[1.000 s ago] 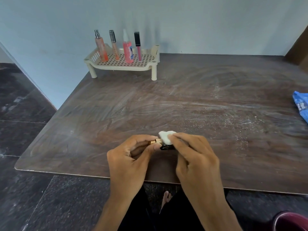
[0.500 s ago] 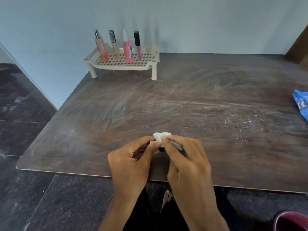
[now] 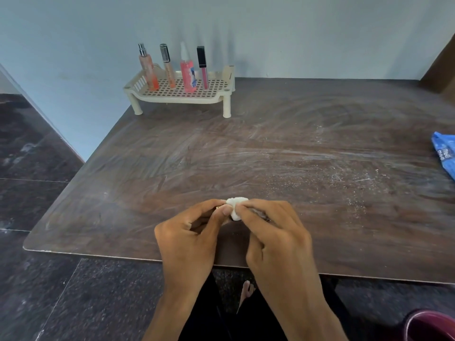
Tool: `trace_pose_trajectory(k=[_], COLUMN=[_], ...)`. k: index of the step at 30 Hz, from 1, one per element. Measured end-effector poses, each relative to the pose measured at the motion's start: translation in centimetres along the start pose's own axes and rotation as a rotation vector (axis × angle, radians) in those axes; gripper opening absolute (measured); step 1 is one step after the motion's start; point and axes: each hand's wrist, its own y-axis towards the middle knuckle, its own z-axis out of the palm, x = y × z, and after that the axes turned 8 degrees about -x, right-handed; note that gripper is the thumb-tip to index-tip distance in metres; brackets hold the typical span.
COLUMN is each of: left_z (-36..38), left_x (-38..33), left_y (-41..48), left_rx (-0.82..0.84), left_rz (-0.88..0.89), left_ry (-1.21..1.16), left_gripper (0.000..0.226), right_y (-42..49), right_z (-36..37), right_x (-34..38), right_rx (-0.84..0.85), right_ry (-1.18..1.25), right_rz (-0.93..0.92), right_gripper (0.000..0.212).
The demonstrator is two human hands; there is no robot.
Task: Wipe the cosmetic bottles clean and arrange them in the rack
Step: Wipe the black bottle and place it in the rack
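Note:
Above the table's front edge, my left hand (image 3: 189,239) pinches a small black and gold cosmetic tube (image 3: 217,207), almost wholly hidden between my fingers. My right hand (image 3: 275,239) presses a white cotton pad (image 3: 235,205) against that tube. At the far left of the table stands a cream perforated rack (image 3: 172,94). Several bottles stand upright in it: a peach spray bottle (image 3: 148,70), a thin orange tube (image 3: 168,67), a pink bottle (image 3: 188,75) and a black-capped pink gloss tube (image 3: 203,67).
The dark wooden table (image 3: 270,156) is streaked with white dust. A blue plastic packet (image 3: 444,153) lies at its right edge. A maroon container (image 3: 428,326) sits low at the bottom right. Dark tiled floor lies to the left.
Both hands have drawn a little closer to the front edge. The cotton pad has slid along the tube, which is now more covered by my fingers.

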Motion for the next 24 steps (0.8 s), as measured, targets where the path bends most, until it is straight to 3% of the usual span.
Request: trace_pose_trajectory(k=[3, 8, 11, 14, 18, 24], left_z=[0.1, -0.1, -0.1, -0.1, -0.1, -0.3], left_x=[-0.3, -0.1, 0.0, -0.2, -0.1, 0.0], left_y=[-0.1, 0.0, 0.0, -0.1, 0.0, 0.1], left_rx=[0.012, 0.036, 0.016, 0.029, 0.034, 0.042], left_rz=[-0.018, -0.007, -0.027, -0.012, -0.028, -0.053], left_ry=[-0.031, -0.024, -0.044, -0.032, -0.036, -0.057], left_gripper=[0.008, 0.017, 0.013, 0.012, 0.014, 0.013], right_y=[-0.5, -0.6, -0.6, -0.6, -0.3, 0.6], right_z=[-0.9, -1.3, -0.8, -0.9, 0.0, 1.1], right_x=[-2.2, -4.4, -3.6, -2.5, -0.9, -0.2], right_rx=[0.004, 0.054, -0.018, -0.081, 0.016, 0.012], right_ry=[-0.076, -0.142, -0.103, -0.046, -0.033, 0.021], right_rz=[0.078, 0.202, 0.214, 0.139, 0.029, -0.076], right_gripper=[0.036, 0.030, 0.028, 0.030, 0.034, 0.025])
